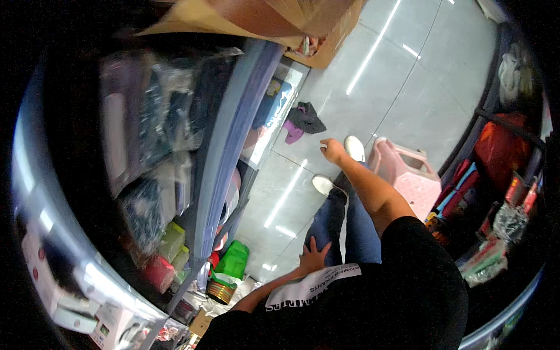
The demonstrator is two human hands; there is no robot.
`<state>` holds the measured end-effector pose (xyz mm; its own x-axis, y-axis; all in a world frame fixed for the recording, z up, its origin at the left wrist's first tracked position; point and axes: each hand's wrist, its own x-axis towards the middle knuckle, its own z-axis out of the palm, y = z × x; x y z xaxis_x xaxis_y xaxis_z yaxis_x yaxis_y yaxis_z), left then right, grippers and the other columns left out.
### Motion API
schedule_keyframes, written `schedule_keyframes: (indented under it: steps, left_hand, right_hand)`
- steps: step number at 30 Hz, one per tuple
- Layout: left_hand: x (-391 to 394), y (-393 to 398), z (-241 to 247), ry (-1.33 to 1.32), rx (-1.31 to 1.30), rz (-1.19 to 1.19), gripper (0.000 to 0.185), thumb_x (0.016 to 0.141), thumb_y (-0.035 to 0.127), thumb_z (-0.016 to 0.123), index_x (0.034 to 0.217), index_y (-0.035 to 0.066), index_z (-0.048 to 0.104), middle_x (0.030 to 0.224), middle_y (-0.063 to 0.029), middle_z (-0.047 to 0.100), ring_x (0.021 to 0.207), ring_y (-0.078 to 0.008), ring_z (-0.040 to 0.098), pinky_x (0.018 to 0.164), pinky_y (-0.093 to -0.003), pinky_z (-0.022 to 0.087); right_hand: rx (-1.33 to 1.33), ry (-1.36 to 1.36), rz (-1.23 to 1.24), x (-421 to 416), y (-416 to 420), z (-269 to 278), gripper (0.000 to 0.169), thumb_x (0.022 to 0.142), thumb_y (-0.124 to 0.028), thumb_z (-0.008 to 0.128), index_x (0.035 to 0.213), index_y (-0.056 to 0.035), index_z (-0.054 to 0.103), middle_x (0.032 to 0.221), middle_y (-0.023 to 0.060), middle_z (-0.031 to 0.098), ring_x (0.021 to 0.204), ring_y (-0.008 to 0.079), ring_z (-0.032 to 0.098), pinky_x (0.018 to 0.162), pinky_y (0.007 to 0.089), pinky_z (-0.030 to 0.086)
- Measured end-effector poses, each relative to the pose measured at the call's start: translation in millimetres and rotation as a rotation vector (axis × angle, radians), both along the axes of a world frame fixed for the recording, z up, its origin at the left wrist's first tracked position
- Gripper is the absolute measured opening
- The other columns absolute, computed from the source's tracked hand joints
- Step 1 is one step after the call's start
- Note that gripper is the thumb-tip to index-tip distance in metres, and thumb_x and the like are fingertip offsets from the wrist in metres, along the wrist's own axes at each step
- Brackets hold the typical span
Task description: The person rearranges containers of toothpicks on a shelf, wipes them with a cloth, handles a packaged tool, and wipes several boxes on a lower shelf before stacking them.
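Observation:
My right hand [332, 151] reaches out above the tiled floor, its fingers loosely curled and a little apart, with nothing seen in it. It is nearest to a crumpled black cloth item [306, 118] and a purple piece [293, 132] beside it, both lying on the floor by the shelf base. My left hand [313, 258] is spread over my thigh in dark blue jeans [326, 223], holding nothing. Two white shoes [354, 148] show below me. A pink plastic stool [415, 188] stands right of my right forearm.
Metal shelving [232, 144] with plastic-wrapped goods runs along the left. A cardboard box [337, 43] juts out at the top. Lower left are a green bag [234, 258] and a small carton [200, 323]. Another shelf, holding a red bag [503, 144] and packaged goods, lines the right.

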<state>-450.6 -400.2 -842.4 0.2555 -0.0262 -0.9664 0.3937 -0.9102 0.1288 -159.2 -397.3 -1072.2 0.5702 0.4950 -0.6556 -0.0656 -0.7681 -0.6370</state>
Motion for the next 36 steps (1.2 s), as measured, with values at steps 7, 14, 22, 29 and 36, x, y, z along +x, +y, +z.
schedule_keyframes:
  steps: [7, 14, 22, 29, 36]
  left_hand:
    - [-48.0, 1.2, -49.6, -0.552, 0.23, 0.045, 0.058, 0.081, 0.036, 0.054, 0.132, 0.042, 0.027, 0.133, -0.0225, 0.027, 0.106, -0.0474, 0.041, 0.083, -0.0536, 0.04]
    - [-42.5, -0.3, -61.4, -0.578, 0.449, 0.17, 0.055, 0.079, 0.046, 0.055, 0.129, 0.046, 0.032, 0.128, -0.0188, 0.036, 0.099, -0.0415, 0.047, 0.075, -0.0469, 0.047]
    - [-9.4, 11.6, -17.1, -0.142, -0.008, 0.186, 0.067, 0.077, 0.042, 0.058, 0.133, 0.041, 0.022, 0.137, -0.0236, 0.015, 0.103, -0.0438, 0.04, 0.086, -0.049, 0.038]
    - [23.9, 62.1, 16.8, -0.562, -0.521, 0.779, 0.063, 0.075, 0.03, 0.063, 0.127, 0.011, 0.033, 0.124, -0.0196, 0.035, 0.115, -0.0331, 0.038, 0.094, -0.0403, 0.035]
    - [172.7, 78.7, 283.6, -0.322, -1.276, 1.594, 0.034, 0.092, 0.026, 0.043, 0.117, 0.003, 0.045, 0.113, -0.0047, 0.051, 0.102, -0.0163, 0.051, 0.09, -0.0298, 0.04]
  right_hand:
    - [-0.041, -0.156, 0.147, -29.6, 60.8, -147.6, 0.022, 0.074, -0.014, 0.052, 0.093, -0.011, 0.063, 0.125, 0.0126, 0.044, 0.118, 0.0281, 0.038, 0.088, 0.0442, 0.039]
    - [-0.21, -0.042, 0.211, 15.1, 107.7, -195.7, 0.038, 0.08, -0.027, 0.047, 0.115, -0.0135, 0.052, 0.14, 0.0068, 0.024, 0.128, 0.0347, 0.021, 0.098, 0.0497, 0.027]
    - [0.618, -0.094, 0.192, -48.7, 40.7, -48.3, 0.011, 0.066, -0.018, 0.059, 0.073, -0.0091, 0.062, 0.077, 0.0095, 0.061, 0.071, 0.0288, 0.057, 0.067, 0.0404, 0.046]
    - [0.761, 0.474, 0.069, -15.3, -53.8, 352.3, 0.015, 0.082, -0.005, 0.055, 0.095, -0.0042, 0.06, 0.093, 0.0044, 0.058, 0.087, 0.0126, 0.054, 0.078, 0.0244, 0.042]
    - [0.822, -0.361, 0.166, 3.2, -57.0, 547.0, 0.049, 0.072, -0.019, 0.066, 0.114, -0.0025, 0.049, 0.105, 0.0155, 0.054, 0.103, 0.0304, 0.05, 0.088, 0.0348, 0.039]
